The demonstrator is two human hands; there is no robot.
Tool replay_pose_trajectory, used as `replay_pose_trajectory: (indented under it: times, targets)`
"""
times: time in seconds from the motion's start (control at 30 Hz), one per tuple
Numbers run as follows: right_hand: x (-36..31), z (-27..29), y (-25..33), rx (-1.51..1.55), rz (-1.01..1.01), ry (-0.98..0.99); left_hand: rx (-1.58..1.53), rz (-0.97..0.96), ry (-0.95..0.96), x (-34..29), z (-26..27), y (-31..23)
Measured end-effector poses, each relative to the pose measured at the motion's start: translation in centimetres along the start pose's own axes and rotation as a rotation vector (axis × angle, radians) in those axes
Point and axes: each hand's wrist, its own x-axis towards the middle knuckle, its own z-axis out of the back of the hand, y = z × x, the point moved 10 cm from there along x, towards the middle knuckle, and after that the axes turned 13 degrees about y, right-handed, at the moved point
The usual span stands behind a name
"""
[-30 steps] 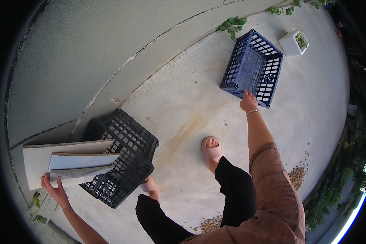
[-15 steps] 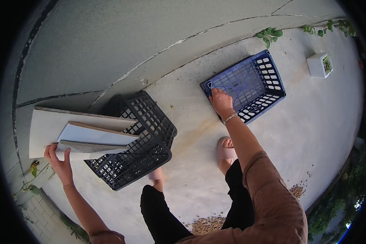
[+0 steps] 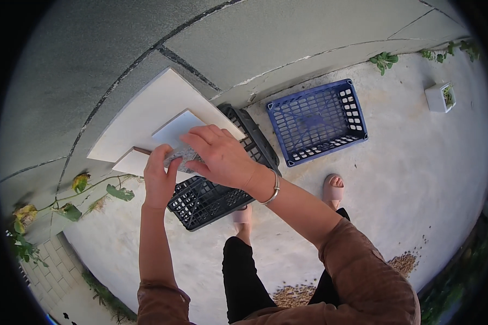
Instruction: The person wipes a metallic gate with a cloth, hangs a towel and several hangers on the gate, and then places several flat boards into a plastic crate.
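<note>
Both hands meet over the black plastic crate, which stands tilted near the wall with flat tile pieces in it. My left hand pinches the edge of a grey mottled tile piece. On the other side, my right hand curls its fingers and thumb round the same piece, partly covering it. Behind them a large white tile rises out of the crate. A smaller pale tile rests against it, and another small white tile shows beside my left hand.
To the right, a blue plastic crate lies on the concrete floor. A grey wall runs along the back. Leafy vines grow at the left; a white planter stands far right. Pebbles lie near my feet.
My right hand has left the blue crate and come across to the grey tile piece. My left hand has shifted along the tiles to it. The view has swung left.
</note>
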Motion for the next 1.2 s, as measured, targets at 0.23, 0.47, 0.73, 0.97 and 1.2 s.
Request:
replay_pose_trajectory:
  times: [0.23, 0.47, 0.73, 0.97, 1.2]
  targets:
    - [-3.2, -2.4, 0.8, -0.136, -0.098, 0.662, -0.205, -0.107, 0.141, -2.5, -1.5, -5.3]
    - [-3.0, 13.6, 2.3, -0.269, -0.2, 0.551, 0.125, -0.017, -0.099, 1.6, 1.1, -3.6]
    - [-8.2, 14.6, -15.5, -0.605, -0.22, 0.618, 0.332, 0.06, -0.24, 4.0, 0.2, -3.6]
    - [-9.5, 10.6, -27.4, -0.725, -0.247, 0.704, 0.381, 0.055, -0.258, 4.0, 0.5, -3.1]
    - [-4.5, 11.9, -30.8, -1.033, -0.528, 0.502, 0.489, 0.006, -0.2, 3.2, 0.3, -6.1]
